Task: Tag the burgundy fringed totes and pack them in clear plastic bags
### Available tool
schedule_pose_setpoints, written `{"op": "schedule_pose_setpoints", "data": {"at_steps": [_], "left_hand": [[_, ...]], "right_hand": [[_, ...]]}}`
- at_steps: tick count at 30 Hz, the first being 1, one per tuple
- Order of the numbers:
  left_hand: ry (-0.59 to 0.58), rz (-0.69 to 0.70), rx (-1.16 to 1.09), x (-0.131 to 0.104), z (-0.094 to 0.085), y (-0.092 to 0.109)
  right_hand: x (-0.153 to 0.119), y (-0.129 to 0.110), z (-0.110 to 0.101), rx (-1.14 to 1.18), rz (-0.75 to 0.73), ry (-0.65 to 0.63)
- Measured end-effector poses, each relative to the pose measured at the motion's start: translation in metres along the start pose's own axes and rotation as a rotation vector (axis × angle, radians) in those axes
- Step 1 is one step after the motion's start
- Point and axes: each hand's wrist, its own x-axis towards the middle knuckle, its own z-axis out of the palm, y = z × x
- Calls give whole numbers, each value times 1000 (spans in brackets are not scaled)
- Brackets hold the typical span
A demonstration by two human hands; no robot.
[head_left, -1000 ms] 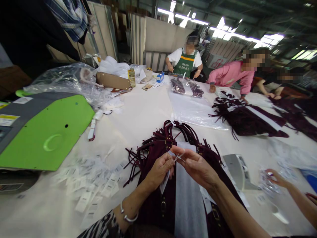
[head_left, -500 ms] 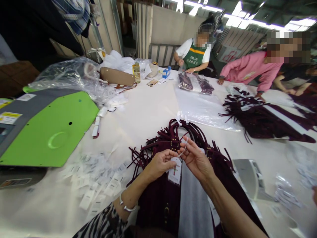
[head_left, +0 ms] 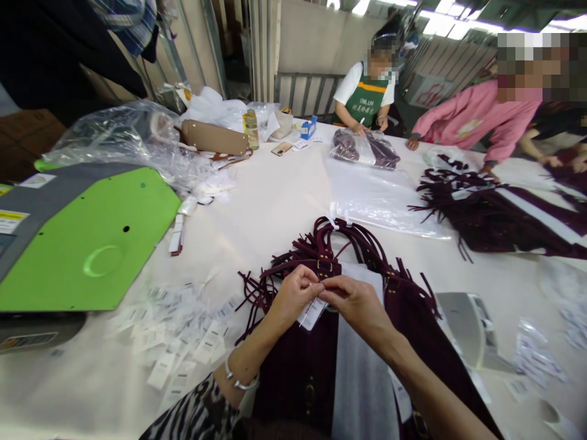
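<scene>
A dark maroon fringed bag point(head_left: 293, 373) lies in front of me, its looped straps bunched at the top and a grey strip point(head_left: 360, 373) down its middle. Over its buckle, my left hand point(head_left: 298, 293) and my right hand point(head_left: 351, 299) meet fingertip to fingertip. Both are closed in a pinch on the thin cord of a white tag point(head_left: 312, 313), which hangs just below the fingers. The cord itself is mostly hidden between the fingertips.
Loose white labels point(head_left: 183, 342) are scattered at left, near a green and grey machine point(head_left: 114, 238). A clear plastic sheet point(head_left: 380, 198) lies beyond the bag. More maroon bags point(head_left: 513, 220) and a grey device point(head_left: 468, 330) are at right. Two people stand across the table.
My hands have come together; the right hand moved down and left to the left hand's fingertips. The tag has tilted and shifted left. The person in the green apron has moved their hands.
</scene>
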Motion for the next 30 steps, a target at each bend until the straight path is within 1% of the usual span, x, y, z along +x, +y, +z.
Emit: {"op": "schedule_pose_setpoints", "data": {"at_steps": [2, 4, 6, 9, 12, 14, 17, 19, 22, 25, 27, 30], "left_hand": [[10, 1, 15, 0, -2, -1], [-25, 3, 13, -1, -4, 0], [-78, 19, 11, -3, -5, 0], [-125, 23, 49, -6, -4, -1], [-126, -33, 152, -7, -4, -6], [-141, -51, 237, -8, -5, -8], [-184, -60, 303, -10, -8, -6], [-197, -59, 314, -10, -10, -2], [-187, -53, 305, -9, -12, 4], [-163, -87, 226, -7, -14, 5], [-132, -104, 182, -6, -16, 4], [-108, -91, 173, -8, -18, 3]], "right_hand": [[2, 6, 7, 100, 98, -25], [3, 11, 8, 201, 190, -63], [4, 14, 5, 233, 242, -84], [6, 15, -5, 170, 207, -4], [7, 16, -19, 179, 170, 95], [5, 17, -29, 286, 202, 79], [1, 22, -40, 548, 286, -34], [-2, 26, -42, 677, 340, -82], [-5, 29, -41, 734, 395, -70], [-5, 31, -38, 733, 413, -52], [-7, 31, -38, 730, 436, -140], [-12, 33, -40, 688, 495, -389]]}}
